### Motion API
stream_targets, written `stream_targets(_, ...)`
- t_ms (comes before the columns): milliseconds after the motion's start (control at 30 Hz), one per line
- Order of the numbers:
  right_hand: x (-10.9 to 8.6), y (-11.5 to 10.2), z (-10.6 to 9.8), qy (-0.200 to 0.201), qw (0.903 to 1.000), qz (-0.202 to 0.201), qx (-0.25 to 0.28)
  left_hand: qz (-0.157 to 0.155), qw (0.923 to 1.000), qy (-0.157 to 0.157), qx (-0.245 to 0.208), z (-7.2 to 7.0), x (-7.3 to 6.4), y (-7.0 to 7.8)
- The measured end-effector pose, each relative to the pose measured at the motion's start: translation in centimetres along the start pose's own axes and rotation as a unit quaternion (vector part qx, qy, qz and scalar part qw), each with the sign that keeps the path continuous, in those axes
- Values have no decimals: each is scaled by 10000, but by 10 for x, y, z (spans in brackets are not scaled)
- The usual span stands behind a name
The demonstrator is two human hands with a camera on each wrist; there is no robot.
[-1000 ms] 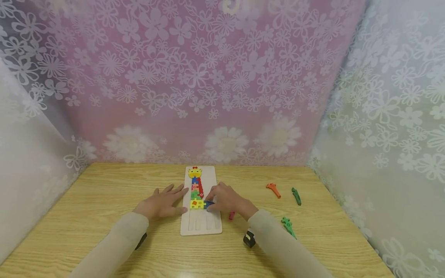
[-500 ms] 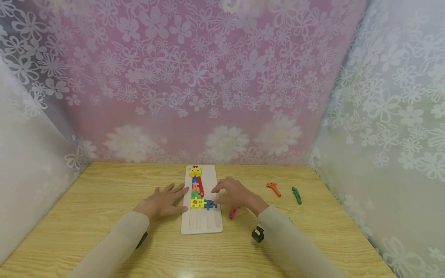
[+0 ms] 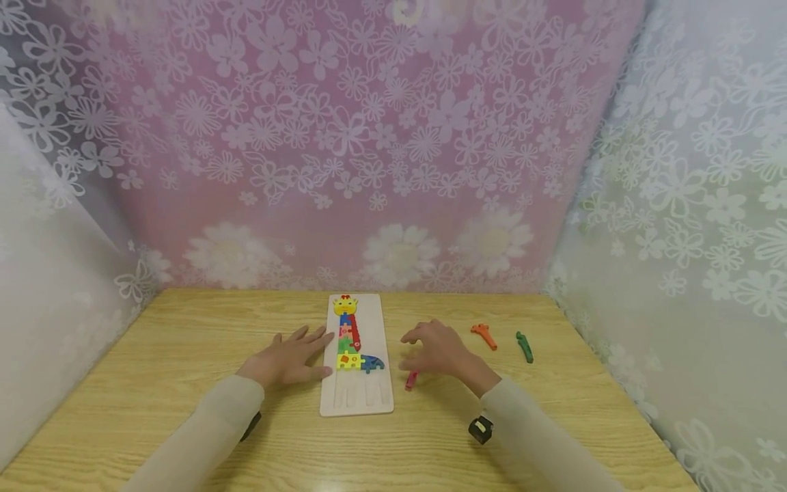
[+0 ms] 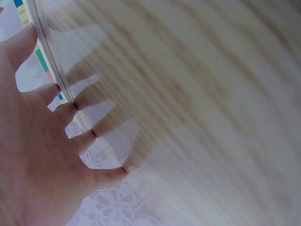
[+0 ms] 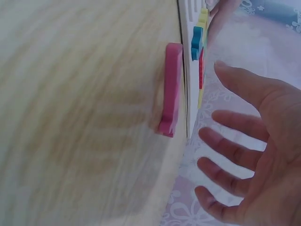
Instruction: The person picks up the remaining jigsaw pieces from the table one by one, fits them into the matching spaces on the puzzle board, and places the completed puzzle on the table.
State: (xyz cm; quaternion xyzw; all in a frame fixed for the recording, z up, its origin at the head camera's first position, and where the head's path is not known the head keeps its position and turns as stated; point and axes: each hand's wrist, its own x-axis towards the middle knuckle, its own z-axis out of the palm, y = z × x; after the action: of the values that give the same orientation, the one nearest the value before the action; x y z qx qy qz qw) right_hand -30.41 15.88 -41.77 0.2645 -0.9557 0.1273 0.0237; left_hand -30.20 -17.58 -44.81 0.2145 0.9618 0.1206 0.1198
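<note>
A pale wooden puzzle board [image 3: 356, 407] lies on the table, bearing a giraffe of interlocking pieces. It has a yellow head [image 3: 345, 305], a neck in several colours with a red strip [image 3: 354, 333] beside it, a yellow body piece [image 3: 348, 361] and a blue piece [image 3: 372, 363] at its right. My left hand [image 3: 285, 359] is spread flat, with fingertips touching the board's left edge. Just right of the board hovers my right hand [image 3: 438, 348], fingers loosely bent and holding nothing. Below it on the table lies a pink puzzle piece [image 5: 171, 89], partly hidden in the head view.
An orange piece [image 3: 484, 336] and a dark green piece [image 3: 525, 347] lie farther right on the wooden table [image 3: 203, 321]. Empty recesses show in the board's lower part. A flower-patterned curtain [image 3: 344, 137] stands behind the table and at both sides.
My right hand has let go of the blue piece, which stays on the board, and has moved right, off the board. The right forearm now hides the light green piece. My left hand stays put.
</note>
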Motion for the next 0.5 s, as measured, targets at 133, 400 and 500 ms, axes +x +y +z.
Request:
stream_targets(133,-9,3,0,102,9996,50,-251,-27,10000,-6,9,0,0,0)
stream_targets(400,-23,-2,5,-259,9981,485,-276,-42,10000,-24,-17,-2,-2,3)
stream_targets(500,-26,-4,9,-267,9980,501,-286,-55,10000,-19,13,-3,-2,3)
